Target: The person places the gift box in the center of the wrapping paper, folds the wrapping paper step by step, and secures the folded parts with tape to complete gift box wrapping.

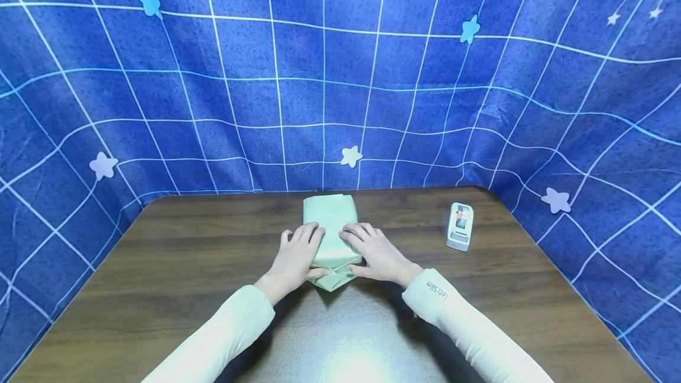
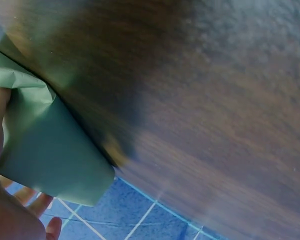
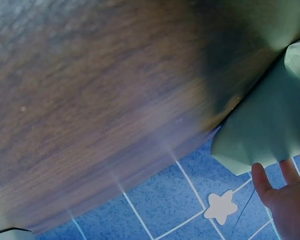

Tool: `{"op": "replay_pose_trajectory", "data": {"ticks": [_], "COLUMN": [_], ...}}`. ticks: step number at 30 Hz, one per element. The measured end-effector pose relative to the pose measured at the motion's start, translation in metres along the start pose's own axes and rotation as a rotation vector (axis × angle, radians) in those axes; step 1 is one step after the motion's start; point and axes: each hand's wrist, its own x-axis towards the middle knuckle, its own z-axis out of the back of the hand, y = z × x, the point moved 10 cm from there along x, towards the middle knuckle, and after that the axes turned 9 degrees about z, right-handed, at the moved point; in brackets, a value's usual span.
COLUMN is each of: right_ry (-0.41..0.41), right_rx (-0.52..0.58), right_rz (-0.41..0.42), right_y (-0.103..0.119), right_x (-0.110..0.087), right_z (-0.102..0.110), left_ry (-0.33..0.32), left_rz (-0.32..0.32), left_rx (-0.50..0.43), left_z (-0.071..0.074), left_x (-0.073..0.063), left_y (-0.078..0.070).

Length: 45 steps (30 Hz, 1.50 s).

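A box wrapped in light green paper [image 1: 331, 214] lies on the table in front of me, its near end folded into a pointed flap [image 1: 334, 278]. My left hand [image 1: 294, 260] grips the box's left side, fingers over the top edge and thumb at the folded end. From the right, my right hand [image 1: 384, 257] holds it the same way, with its thumb against the flap. In the left wrist view, the thumb sits at the creased paper [image 2: 27, 82]. The right wrist view shows fingertips along the wrapped box's top edge [image 3: 270, 120].
A small pale tape dispenser [image 1: 460, 227] stands on the wooden table [image 1: 213, 235] to the right of the box. Behind the table and along its sides hangs a blue cloth [image 1: 245, 99] with white grid lines and stars.
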Motion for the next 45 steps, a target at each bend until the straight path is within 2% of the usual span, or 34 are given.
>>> {"op": "replay_pose_trajectory", "data": {"ticks": [7,12,22,32,39,45], "right_ry": [0.050,0.053,0.032,0.002,0.020,0.028], "right_rx": [-0.042,-0.051,-0.054,-0.044,-0.029,-0.022], "right_rz": [-0.052,-0.068,-0.069,-0.055,-0.066,-0.072], "right_y": [-0.0020,-0.0014,-0.0011,0.0015,0.0011,0.0005], "right_x": [0.0024,0.0046,0.0049,0.0053,0.0046,0.0042], "right_z": [-0.0045,-0.0045,-0.0060,-0.0031,-0.0032,-0.0044], "left_ry": [0.014,0.012,0.021,0.022,-0.017,-0.022], "left_rz": [0.010,0.010,-0.048,0.026,0.043,0.056], "left_rx": [0.023,0.015,-0.091,-0.075,-0.067,-0.070], "left_z": [-0.0036,-0.0039,0.0045,-0.0019,-0.0024,-0.0046], "left_x": [-0.0006,-0.0007,-0.0044,-0.0026,-0.0020,-0.0021], "left_y": [0.0011,0.0008,0.0012,0.0032,0.0034,0.0034]}}
